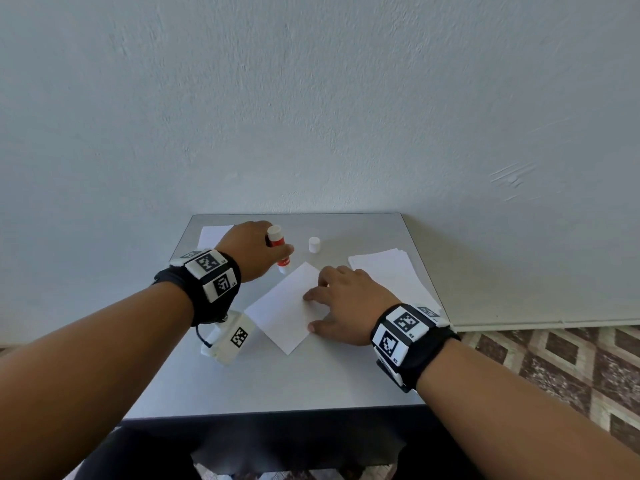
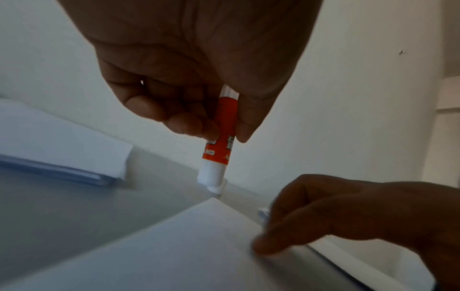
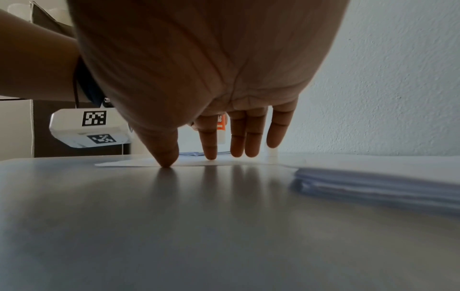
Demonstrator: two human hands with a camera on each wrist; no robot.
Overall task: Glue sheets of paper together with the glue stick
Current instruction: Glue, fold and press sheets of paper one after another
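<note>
1. The person's left hand (image 1: 254, 247) has its fingers and thumb curled round the glue stick (image 1: 280, 249), an orange-red tube with white ends, held tilted with its open tip pointing down

2. Seen from the left wrist, that tip sits just above the grey table (image 1: 311, 382), right beside the far corner of the single sheet of paper (image 1: 280, 310); whether it touches the sheet I cannot tell

3. The single sheet lies flat in the middle of the table, turned so its corners point toward and away from the person

4. The right hand (image 1: 346, 303) is spread flat, grasping nothing; its fingers (image 3: 210, 137) are straight and their tips, with the thumb's, press down along the right edge of the sheet

5. The glue stick's white cap (image 1: 314, 244) stands on the table, off the tube, behind the sheet and a little to the right of the glue stick

6. A stack of white paper (image 1: 388, 271) lies on the right side of the table, just beside the right hand, its edges looking bluish from the right wrist view

7. Another pile of paper (image 1: 211, 235) lies at the far left corner of the table, partly hidden behind the left hand

8. Both wrists carry black bands with white blocks printed in black-and-white square patterns, and the table stands against a pale textured wall (image 1: 311, 98)
</note>
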